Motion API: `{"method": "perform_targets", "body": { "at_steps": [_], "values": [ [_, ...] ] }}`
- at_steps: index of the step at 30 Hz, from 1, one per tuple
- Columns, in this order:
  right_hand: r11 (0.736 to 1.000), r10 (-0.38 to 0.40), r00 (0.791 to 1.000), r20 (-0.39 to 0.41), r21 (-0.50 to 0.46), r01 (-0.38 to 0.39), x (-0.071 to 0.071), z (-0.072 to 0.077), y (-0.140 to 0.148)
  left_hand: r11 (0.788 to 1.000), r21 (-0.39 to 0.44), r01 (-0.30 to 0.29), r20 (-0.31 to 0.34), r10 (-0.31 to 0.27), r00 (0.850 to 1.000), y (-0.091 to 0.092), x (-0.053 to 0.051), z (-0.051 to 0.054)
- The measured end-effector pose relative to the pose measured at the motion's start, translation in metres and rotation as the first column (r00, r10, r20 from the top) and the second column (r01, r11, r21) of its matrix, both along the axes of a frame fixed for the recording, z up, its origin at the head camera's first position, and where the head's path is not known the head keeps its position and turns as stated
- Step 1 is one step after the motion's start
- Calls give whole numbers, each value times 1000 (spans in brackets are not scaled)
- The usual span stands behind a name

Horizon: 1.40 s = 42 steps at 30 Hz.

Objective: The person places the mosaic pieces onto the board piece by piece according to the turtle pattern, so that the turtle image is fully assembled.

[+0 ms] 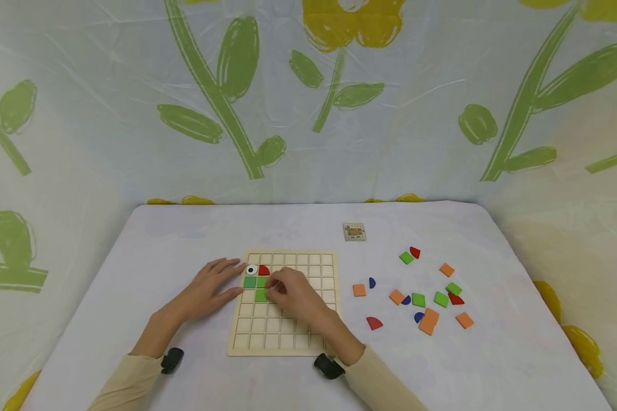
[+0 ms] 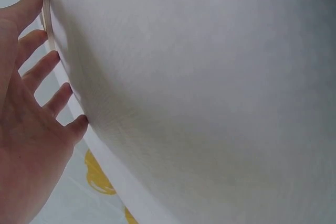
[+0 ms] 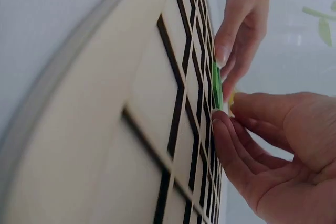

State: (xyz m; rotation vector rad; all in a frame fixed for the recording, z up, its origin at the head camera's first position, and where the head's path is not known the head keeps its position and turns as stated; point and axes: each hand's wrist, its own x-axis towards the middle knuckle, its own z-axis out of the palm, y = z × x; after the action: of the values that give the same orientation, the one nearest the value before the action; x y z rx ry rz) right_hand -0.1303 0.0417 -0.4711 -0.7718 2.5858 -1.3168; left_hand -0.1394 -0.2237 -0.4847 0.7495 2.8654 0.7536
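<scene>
A wooden grid board (image 1: pixel 302 341) lies on the table. Along its left edge rest the spread fingertips of my left hand (image 1: pixel 208 291), also seen in the left wrist view. On the board are a white eye disc (image 1: pixel 251 270), a red quarter-circle (image 1: pixel 264 270), a darker green square (image 1: pixel 249 282) and light green squares. My right hand (image 1: pixel 298 297) reaches over the board. Its curled thumb and fingers pinch at the edge of a green square tile (image 1: pixel 260 295); the fingertips partly cover the green pieces. In the right wrist view, green (image 3: pixel 217 85) shows beside those fingertips.
Right of the board lie loose orange squares (image 1: pixel 359 290), green squares (image 1: pixel 419 299), red quarter-circles (image 1: pixel 374 323) and blue half-circles (image 1: pixel 372 282), some overlapping. A small patterned card (image 1: pixel 354 232) lies behind the board. A flower-printed cloth (image 1: pixel 391 142) hangs behind the table.
</scene>
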Motion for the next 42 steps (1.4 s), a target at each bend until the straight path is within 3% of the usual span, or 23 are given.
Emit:
{"method": "perform_targets", "body": {
  "at_steps": [7,19,32,42],
  "values": [
    [1000,-14,997,-75,12,15,-2,1,19,1000,-9,-9,3,9,1000,-1,1,0],
    [998,-69,992,-104,-16,68,-6,-2,64,1000,8,-2,-6,2,1000,0,2,-1],
    [975,-222,969,-113,9,224,-1,2,110,1000,5,2,-26,-2,1000,-1,0,-4],
    [935,-343,936,-73,68,348,7,3,147,1000,2,6,-33,-6,999,-1,0,-5]
  ]
}}
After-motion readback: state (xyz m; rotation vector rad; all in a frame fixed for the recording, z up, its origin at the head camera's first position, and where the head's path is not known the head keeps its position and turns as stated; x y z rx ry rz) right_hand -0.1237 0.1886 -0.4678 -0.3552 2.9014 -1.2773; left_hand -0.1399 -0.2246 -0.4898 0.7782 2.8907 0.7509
